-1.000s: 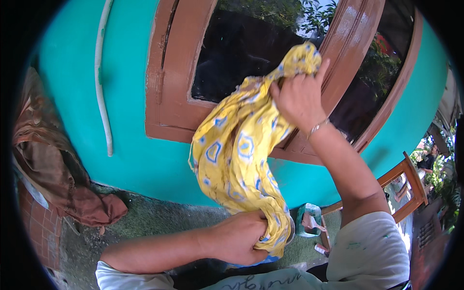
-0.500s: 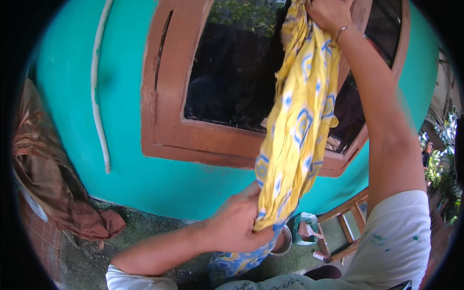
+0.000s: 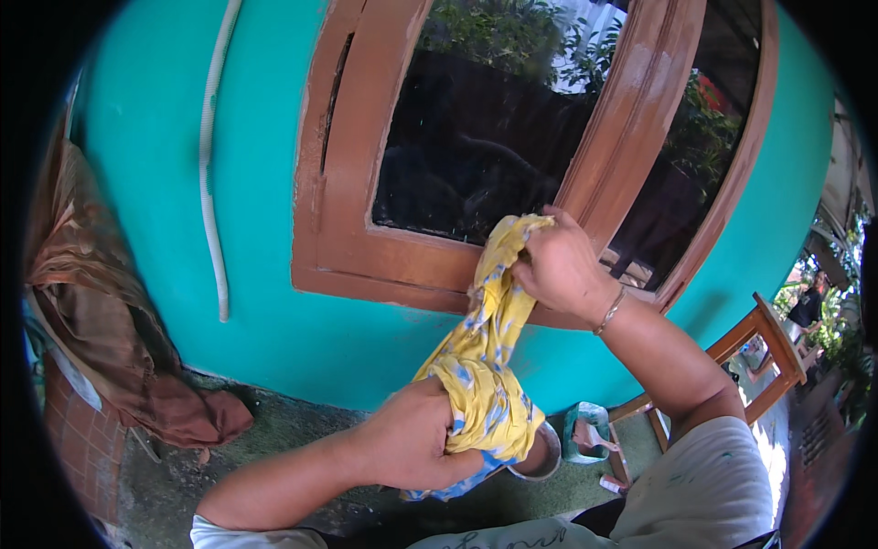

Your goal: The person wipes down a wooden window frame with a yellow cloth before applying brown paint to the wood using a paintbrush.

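A yellow cloth with blue and white patterns (image 3: pixel 489 352) stretches between my two hands in front of the wall. My left hand (image 3: pixel 416 439) is wrapped round its lower bunched part, with folds hanging over the fingers and a bluer end drooping below. Higher and to the right, my right hand (image 3: pixel 567 261) pinches the upper end, close to the lower rail of the brown window frame (image 3: pixel 402 261). A bracelet circles the right wrist. Dark glass (image 3: pixel 476 146) behind the hands reflects plants.
A white corrugated tube (image 3: pixel 208 174) hangs down the turquoise wall (image 3: pixel 256 339). Brown cloth (image 3: pixel 110 339) is heaped at the left. On the ground stand a round pot (image 3: pixel 546 457), a green-stained tub (image 3: pixel 576 425) with a paintbrush (image 3: pixel 594 437), and a wooden stool or ladder (image 3: pixel 773 334). Another person (image 3: pixel 807 306) is far right.
My right hand has come down from the upper window to near its lower rail. The cloth, stretched long before, is now shorter and gathered over my left hand.
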The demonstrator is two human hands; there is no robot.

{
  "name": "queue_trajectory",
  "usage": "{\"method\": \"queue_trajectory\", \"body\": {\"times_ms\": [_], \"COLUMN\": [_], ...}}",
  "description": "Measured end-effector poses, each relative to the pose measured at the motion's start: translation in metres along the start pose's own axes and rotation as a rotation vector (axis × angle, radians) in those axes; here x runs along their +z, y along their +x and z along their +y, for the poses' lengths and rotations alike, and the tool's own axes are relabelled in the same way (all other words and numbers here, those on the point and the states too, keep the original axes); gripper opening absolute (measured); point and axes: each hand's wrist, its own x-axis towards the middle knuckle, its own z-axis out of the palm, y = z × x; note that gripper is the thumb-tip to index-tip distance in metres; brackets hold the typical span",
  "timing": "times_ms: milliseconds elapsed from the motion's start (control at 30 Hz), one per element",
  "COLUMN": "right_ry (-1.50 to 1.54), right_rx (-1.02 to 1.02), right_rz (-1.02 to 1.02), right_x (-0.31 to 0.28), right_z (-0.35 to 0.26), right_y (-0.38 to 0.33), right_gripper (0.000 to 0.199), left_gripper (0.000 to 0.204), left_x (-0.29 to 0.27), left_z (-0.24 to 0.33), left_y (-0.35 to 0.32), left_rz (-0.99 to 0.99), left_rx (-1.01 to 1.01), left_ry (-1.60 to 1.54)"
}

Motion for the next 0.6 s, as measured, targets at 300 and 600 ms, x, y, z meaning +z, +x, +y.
{"method": "queue_trajectory", "body": {"times_ms": [300,600], "right_ry": [0.903,-0.39], "right_rx": [0.377,0.366], "right_rz": [0.348,0.367], "right_x": [-0.106,-0.052], "right_z": [0.082,0.074], "right_y": [0.087,0.102], "right_gripper": [0.06,0.085], "left_gripper": [0.04,0.046], "left_x": [0.007,0.004], "left_z": [0.003,-0.012], "left_y": [0.02,0.018], "left_rz": [-0.006,-0.082], "left_rx": [0.195,0.122], "left_ry": [0.029,0.058]}}
